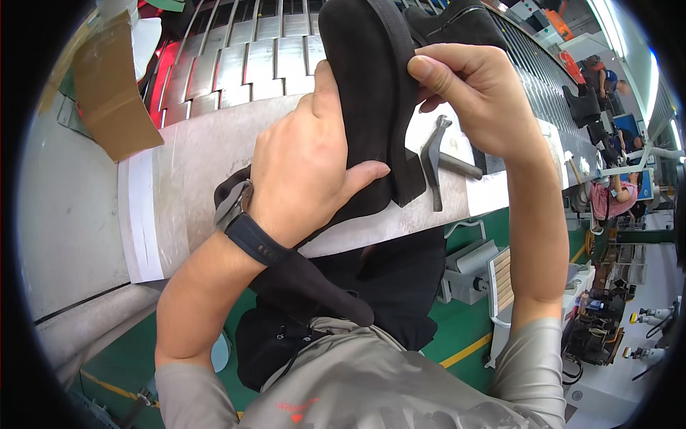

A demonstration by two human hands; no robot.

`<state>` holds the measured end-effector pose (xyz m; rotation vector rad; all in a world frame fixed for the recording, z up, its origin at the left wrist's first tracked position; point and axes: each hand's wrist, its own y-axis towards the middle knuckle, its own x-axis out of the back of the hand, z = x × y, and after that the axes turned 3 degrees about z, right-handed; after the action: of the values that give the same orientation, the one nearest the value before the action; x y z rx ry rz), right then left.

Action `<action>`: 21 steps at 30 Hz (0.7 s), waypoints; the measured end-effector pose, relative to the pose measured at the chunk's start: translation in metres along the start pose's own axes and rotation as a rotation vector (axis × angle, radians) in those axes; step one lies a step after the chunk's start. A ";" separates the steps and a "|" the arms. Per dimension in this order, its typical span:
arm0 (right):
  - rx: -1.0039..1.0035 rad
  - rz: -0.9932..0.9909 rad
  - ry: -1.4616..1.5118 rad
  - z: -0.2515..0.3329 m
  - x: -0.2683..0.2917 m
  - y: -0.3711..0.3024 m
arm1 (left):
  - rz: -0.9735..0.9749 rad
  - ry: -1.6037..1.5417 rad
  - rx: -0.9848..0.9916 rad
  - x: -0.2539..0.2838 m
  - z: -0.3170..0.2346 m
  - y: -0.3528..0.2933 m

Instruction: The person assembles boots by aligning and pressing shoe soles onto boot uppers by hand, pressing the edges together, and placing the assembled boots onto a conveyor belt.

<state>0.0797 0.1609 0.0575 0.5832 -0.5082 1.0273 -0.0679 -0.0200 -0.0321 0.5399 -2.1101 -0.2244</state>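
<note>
A black suede-like boot (368, 107) is held over the near edge of the workbench, its sole edge on the right and its shaft hanging down toward my lap. My left hand (304, 150) is closed around it from the left, the thumb lying across the upper. At the sole's right edge my right hand (475, 93) is pinched shut, thumb and forefinger at the rim; anything small between the fingertips is hidden. Just right of the heel lies a metal hammer (434, 161), its dark handle pointing right. Another black boot (461, 25) with a zip lies beyond my right hand.
A slatted metal conveyor (250, 61) runs along the bench's far side. At the left stands an open cardboard box (111, 86). White sheets cover parts of the bench (193, 193). More black boots (582, 107) stand farther right, where other people (614, 193) are working.
</note>
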 end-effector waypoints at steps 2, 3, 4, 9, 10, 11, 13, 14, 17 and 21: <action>0.001 0.036 0.001 0.001 0.001 0.002 | -0.015 0.005 -0.026 0.000 0.002 0.000; 0.001 0.037 -0.001 0.002 -0.001 0.002 | -0.021 0.009 -0.036 -0.001 0.003 0.000; 0.009 -0.012 -0.033 0.003 -0.005 0.002 | -0.027 0.013 -0.047 -0.001 0.003 0.000; 0.203 -0.265 -0.601 0.020 -0.033 -0.003 | -0.012 0.057 0.012 -0.001 -0.002 0.001; 0.191 -0.219 -0.617 0.020 -0.031 -0.003 | -0.011 0.070 0.017 -0.001 -0.001 0.001; 0.179 -0.173 -0.633 0.020 -0.027 -0.003 | -0.015 0.069 0.016 -0.002 0.001 -0.001; 0.078 -0.102 -0.459 0.018 -0.014 0.004 | -0.028 0.049 -0.025 -0.005 0.003 -0.001; -0.027 -0.029 -0.278 0.016 -0.008 0.008 | -0.035 0.049 -0.027 -0.003 0.001 -0.003; 0.000 0.044 -0.226 0.026 0.009 0.024 | -0.023 0.061 -0.069 0.000 -0.009 -0.008; 0.059 0.102 -0.184 0.017 0.006 0.026 | -0.133 0.078 -0.142 0.002 -0.008 -0.011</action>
<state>0.0574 0.1637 0.0790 0.7142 -0.6771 1.0938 -0.0593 -0.0301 -0.0301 0.5948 -1.9671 -0.4194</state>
